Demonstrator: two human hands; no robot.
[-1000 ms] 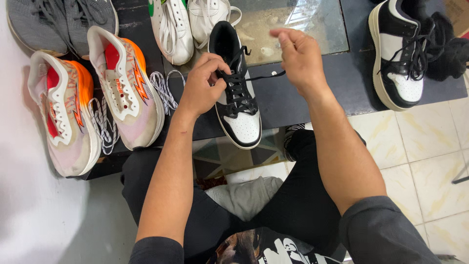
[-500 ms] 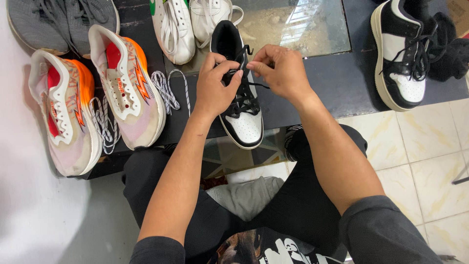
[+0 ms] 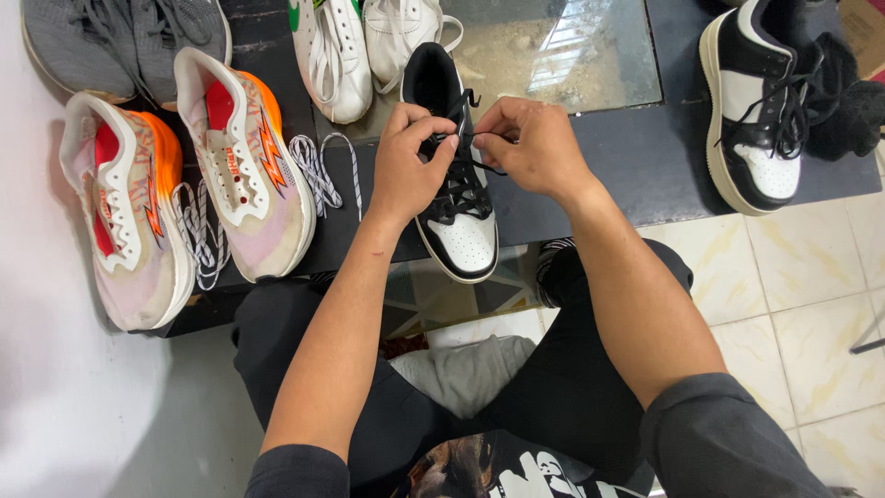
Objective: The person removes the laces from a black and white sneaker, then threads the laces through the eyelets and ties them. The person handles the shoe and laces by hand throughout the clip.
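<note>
Two hands lace one shoe

Left hand and right hand both pinch the black lace tight in a closed grip; the black and white shoe sits on the dark surface; its toe hangs over the edge, so a hard pull could tip it off.

Person: bare forearms, left hand and right hand ungloved; dark grey sleeves pushed above elbows; black trousers; black printed top.

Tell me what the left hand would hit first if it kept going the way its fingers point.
The left hand points up-right over the black-and-white sneaker; going on, it would likely meet the right hand at the laces, almost touching already.
</note>
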